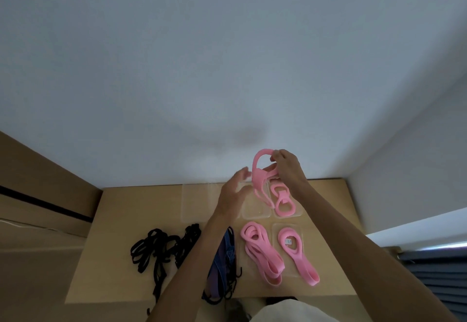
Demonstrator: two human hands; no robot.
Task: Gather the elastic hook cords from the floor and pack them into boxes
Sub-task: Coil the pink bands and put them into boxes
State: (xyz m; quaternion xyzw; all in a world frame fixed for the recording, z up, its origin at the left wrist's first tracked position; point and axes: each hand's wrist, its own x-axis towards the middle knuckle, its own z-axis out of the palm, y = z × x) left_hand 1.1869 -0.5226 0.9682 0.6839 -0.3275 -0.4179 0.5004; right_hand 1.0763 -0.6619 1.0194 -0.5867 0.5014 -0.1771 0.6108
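Observation:
My right hand [286, 167] is shut on a coiled pink cord [260, 180], held up above the far clear boxes. My left hand [233, 192] is open just left of that coil, fingers spread, a little blurred. A clear box [298, 211] at the far right holds another pink cord [283, 200]. The clear box beside it [255, 213] looks empty. Two more pink cords [260, 251] [297, 253] lie on near clear boxes. A blue-purple striped cord [223, 263] and a tangle of black cords [161, 248] lie on the cardboard surface [121, 220].
A flat clear box [194, 203] rests at the far middle of the cardboard. A white wall rises behind. A brown cardboard box [38, 190] stands to the left, and a dark blue slatted thing [442, 278] sits at the lower right.

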